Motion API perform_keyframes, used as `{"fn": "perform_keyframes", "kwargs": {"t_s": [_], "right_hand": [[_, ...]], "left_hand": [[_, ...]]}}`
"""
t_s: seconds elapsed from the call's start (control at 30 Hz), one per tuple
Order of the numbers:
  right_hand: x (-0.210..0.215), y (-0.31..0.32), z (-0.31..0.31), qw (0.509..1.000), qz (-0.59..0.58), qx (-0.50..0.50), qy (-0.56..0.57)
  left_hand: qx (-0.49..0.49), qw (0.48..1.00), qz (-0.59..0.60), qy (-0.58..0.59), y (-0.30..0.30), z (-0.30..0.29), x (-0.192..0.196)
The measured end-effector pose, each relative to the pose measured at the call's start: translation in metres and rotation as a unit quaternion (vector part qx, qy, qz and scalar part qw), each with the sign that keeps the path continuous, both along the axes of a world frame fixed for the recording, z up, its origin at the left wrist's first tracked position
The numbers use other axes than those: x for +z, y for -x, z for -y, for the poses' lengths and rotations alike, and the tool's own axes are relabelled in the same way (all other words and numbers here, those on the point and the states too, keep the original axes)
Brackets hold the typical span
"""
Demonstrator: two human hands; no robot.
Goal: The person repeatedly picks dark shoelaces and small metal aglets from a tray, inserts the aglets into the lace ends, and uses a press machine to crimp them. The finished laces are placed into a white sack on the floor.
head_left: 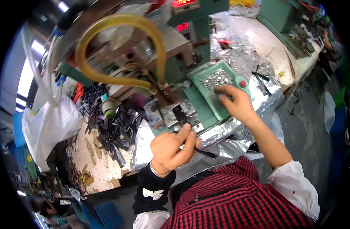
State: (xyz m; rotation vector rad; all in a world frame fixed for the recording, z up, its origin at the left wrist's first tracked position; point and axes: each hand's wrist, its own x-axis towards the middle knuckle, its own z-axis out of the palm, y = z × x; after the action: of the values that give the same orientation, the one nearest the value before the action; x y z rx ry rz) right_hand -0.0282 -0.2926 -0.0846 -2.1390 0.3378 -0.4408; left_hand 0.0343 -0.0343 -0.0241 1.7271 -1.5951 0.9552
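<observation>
My left hand (171,147) is closed around a thin black tool (203,152) in front of a green press machine (171,76), close to a black piece (180,114) lying on the machine's metal fixture. My right hand (238,103) reaches into a green tray (205,99) on the machine's right. Its fingers are pinched at a heap of small shiny metal parts (217,79). Whether a part sits between the fingers I cannot tell.
A yellow hose (117,23) loops over the machine. Several black strips (110,126) lie piled on the wooden bench at left, beside a white plastic bag (52,122). Clear bags of metal parts (240,53) lie behind the tray. Another person (333,45) works at far right.
</observation>
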Motion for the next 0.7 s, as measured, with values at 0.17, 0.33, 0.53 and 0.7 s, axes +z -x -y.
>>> {"fn": "perform_keyframes", "kwargs": {"t_s": [0.17, 0.33, 0.53, 0.7], "right_hand": [[0.006, 0.000, 0.021, 0.985, 0.129, -0.115, -0.014], [-0.006, 0.009, 0.001, 0.985, 0.024, -0.081, 0.152], [-0.014, 0.002, -0.015, 0.954, 0.058, -0.115, 0.272], [-0.010, 0.004, -0.016, 0.985, 0.075, -0.098, 0.116]], "left_hand": [[0.005, 1.000, -0.020, 0.006, 0.004, 0.000, 0.000], [0.016, 0.999, -0.035, 0.010, 0.006, -0.001, -0.002], [0.091, 0.978, -0.188, 0.015, 0.041, -0.014, -0.001], [0.273, 0.948, -0.132, 0.093, 0.048, -0.074, 0.007]]}}
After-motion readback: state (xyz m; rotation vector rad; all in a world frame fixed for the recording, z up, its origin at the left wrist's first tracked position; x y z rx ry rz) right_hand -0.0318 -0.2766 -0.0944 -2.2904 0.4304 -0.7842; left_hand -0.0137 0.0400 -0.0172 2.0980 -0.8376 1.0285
